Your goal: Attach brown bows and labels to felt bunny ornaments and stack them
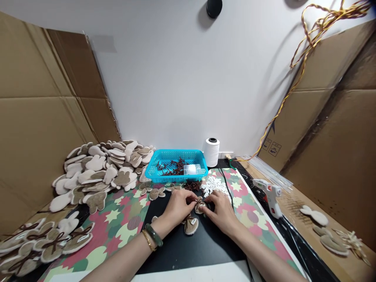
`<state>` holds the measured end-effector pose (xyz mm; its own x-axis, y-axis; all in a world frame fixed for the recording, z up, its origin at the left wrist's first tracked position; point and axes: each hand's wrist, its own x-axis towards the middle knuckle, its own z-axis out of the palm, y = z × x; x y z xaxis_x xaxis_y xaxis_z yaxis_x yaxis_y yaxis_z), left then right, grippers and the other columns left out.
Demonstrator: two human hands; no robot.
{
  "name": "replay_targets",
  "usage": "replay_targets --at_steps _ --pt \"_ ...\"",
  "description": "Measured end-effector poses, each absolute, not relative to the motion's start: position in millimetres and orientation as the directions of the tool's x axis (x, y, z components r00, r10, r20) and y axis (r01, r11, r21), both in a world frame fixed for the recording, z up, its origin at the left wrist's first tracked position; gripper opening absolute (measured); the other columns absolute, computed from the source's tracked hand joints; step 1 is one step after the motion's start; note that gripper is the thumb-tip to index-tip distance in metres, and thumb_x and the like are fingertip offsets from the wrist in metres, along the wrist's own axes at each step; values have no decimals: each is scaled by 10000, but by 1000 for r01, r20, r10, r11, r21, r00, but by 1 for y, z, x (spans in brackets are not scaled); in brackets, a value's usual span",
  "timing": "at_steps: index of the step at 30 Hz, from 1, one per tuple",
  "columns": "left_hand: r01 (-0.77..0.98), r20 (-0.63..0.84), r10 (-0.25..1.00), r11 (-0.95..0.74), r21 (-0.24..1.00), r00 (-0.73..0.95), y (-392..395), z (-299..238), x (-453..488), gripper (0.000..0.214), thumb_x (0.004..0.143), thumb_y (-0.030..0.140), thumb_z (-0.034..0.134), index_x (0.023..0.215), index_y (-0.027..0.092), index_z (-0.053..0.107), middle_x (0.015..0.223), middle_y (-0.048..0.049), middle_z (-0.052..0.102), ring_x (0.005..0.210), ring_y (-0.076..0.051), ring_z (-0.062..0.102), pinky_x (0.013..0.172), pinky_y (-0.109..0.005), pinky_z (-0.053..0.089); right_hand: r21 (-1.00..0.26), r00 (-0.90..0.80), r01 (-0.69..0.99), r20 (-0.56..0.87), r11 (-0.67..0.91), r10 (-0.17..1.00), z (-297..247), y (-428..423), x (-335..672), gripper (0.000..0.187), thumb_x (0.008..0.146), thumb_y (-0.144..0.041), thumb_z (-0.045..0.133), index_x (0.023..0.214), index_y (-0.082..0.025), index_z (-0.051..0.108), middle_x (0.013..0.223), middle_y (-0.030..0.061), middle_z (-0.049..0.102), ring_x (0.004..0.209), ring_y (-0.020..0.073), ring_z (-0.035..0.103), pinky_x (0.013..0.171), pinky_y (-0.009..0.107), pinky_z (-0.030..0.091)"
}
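My left hand (178,205) and my right hand (220,209) meet over a black mat (199,243), fingers pinched on a small brown bow (200,203) on a beige rabbit-shaped felt piece (199,207). A second rabbit piece with a brown bow (190,225) lies just under my left hand. A green bangle and a gold bracelet (151,237) sit on my left wrist.
A big heap of beige rabbit shapes (102,172) lies at the left, finished ones with bows (44,243) at the near left. Behind stand a blue basket of brown bows (176,164), a white thread spool (212,152), white snowflake cutouts (214,184). A glue gun (272,196) rests at the right; cardboard walls both sides.
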<state>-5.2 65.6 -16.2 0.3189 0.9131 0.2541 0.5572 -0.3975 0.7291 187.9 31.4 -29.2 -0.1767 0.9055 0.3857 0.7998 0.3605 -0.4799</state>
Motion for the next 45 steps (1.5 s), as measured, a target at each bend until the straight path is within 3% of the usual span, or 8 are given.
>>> replay_targets --at_steps 3,6,11,16,26,35,39,45 --pt "557 243 916 -389 734 319 66 -14 -6 164 754 116 668 792 195 806 808 -38 814 781 -235 746 753 -322 530 -489 -178 799 363 350 914 -33 31 184 136 802 -260 819 833 -200 702 928 57 660 925 252 609 800 347 427" --pt "534 258 925 -372 759 279 62 -7 -11 137 774 173 687 829 201 809 859 -53 819 824 -252 750 800 -354 548 -643 -122 711 286 284 951 -37 33 181 161 755 -203 820 795 -197 664 790 10 665 789 207 608 693 293 407" --pt "273 272 957 -289 917 101 49 9 -20 273 834 379 704 1013 192 792 1072 -95 805 1007 -281 733 897 -399 562 -955 -80 236 165 179 983 -30 39 179 286 686 -342 873 747 -186 641 625 -42 613 559 126 507 550 247 349" --pt "-13 94 962 -94 995 255 30 25 -15 444 777 513 801 1048 162 785 1065 -105 788 949 -240 716 767 -296 561 -978 -159 -141 175 153 972 0 40 173 456 585 -483 935 762 -185 638 688 -11 651 610 146 573 619 281 449" --pt "-58 98 971 -88 994 218 29 14 -6 373 666 504 885 722 147 792 741 -42 707 737 -180 633 704 -282 516 -960 -134 8 278 282 951 0 31 164 323 677 -406 869 746 -193 637 673 -19 621 605 129 501 544 239 391" --pt "-139 -24 946 73 988 325 27 18 -12 390 627 424 927 864 151 784 859 -54 763 748 -170 661 659 -248 494 -975 -149 -49 224 219 963 1 27 163 369 676 -458 884 758 -194 640 671 -22 597 604 125 477 553 250 380" --pt "-117 -26 960 60 991 280 27 17 -12 367 650 467 899 730 142 751 718 -31 719 658 -146 624 620 -247 478 -976 -160 -30 217 215 963 2 24 163 408 649 -484 904 764 -195 640 676 -23 609 607 129 490 562 257 396" --pt "-106 137 987 -128 986 84 36 19 -21 377 659 467 892 721 143 710 763 -29 723 739 -168 649 718 -282 528 -927 -201 263 219 268 955 -2 23 167 331 779 -501 800 809 -190 691 736 14 669 672 166 556 625 290 419"
